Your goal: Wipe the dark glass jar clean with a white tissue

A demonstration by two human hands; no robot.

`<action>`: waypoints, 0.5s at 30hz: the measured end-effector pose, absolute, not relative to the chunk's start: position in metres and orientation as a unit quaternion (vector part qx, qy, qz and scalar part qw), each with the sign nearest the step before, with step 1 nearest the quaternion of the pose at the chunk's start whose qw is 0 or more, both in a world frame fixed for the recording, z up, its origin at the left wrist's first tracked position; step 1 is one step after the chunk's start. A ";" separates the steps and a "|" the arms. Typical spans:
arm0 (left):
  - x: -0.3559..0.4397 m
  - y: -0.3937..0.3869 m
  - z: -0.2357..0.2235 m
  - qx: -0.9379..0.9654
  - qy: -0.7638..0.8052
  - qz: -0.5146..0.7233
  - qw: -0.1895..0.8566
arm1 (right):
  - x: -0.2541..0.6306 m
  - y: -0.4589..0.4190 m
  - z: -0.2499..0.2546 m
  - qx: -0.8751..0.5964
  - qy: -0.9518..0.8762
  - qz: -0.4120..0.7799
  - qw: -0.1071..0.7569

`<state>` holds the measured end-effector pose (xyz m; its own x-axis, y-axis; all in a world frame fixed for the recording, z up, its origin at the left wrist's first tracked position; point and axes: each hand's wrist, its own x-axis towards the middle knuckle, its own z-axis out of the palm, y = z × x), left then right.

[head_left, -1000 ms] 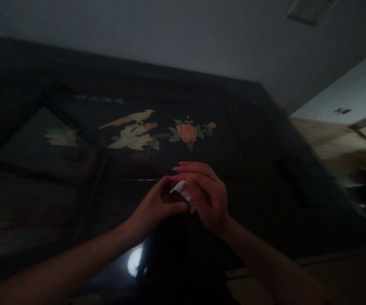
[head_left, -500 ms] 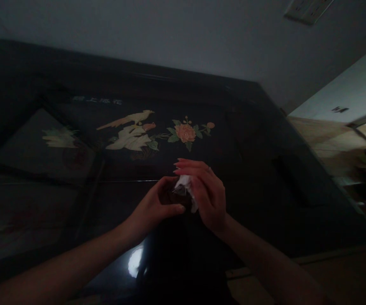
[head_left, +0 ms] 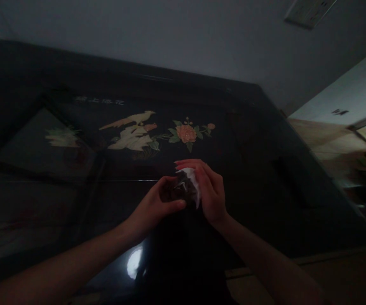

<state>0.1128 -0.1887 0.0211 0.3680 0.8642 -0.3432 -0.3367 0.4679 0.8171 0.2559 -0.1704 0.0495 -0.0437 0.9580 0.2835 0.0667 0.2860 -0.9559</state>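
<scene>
My left hand (head_left: 153,203) is curled around a small dark shiny object (head_left: 179,191) held in front of a black lacquered cabinet (head_left: 249,140). My right hand (head_left: 210,190) presses a crumpled white cloth or tissue (head_left: 195,183) against that object, fingers wrapped over it, a ring on one finger. Both hands meet at the centre of the view, just below the inlaid picture of a pale bird (head_left: 132,127) and an orange flower (head_left: 186,132). The room is dim, and I cannot make out what the dark object is.
The cabinet's glossy surface shows a round light reflection (head_left: 134,262) low down. A second inlaid panel (head_left: 62,137) lies to the left. A grey wall (head_left: 170,34) rises behind. A lighter floor and doorway (head_left: 338,140) open on the right.
My right hand has turned with the white cloth, sliding it up and round the dark object, which shows more now. My left hand has kept its grip in place.
</scene>
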 end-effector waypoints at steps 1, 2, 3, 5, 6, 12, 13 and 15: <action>0.113 -0.189 0.021 0.327 0.397 0.396 0.761 | 0.255 -0.169 0.046 -0.438 -0.551 0.455 0.546; 0.113 -0.188 0.021 0.326 0.395 0.396 0.762 | 0.254 -0.168 0.043 -0.442 -0.511 0.493 0.548; 0.113 -0.188 0.021 0.326 0.392 0.398 0.763 | 0.253 -0.167 0.040 -0.443 -0.477 0.527 0.546; 0.114 -0.188 0.021 0.325 0.384 0.403 0.765 | 0.253 -0.167 0.037 -0.436 -0.440 0.566 0.544; 0.114 -0.188 0.021 0.325 0.379 0.403 0.767 | 0.253 -0.168 0.037 -0.433 -0.441 0.567 0.545; 0.115 -0.187 0.018 0.349 0.389 0.407 0.749 | 0.260 -0.176 0.052 -0.405 -0.698 0.298 0.510; 0.116 -0.187 0.018 0.353 0.393 0.411 0.743 | 0.261 -0.177 0.054 -0.388 -0.739 0.249 0.491; 0.116 -0.188 0.017 0.359 0.400 0.415 0.734 | 0.262 -0.177 0.057 -0.357 -0.792 0.184 0.460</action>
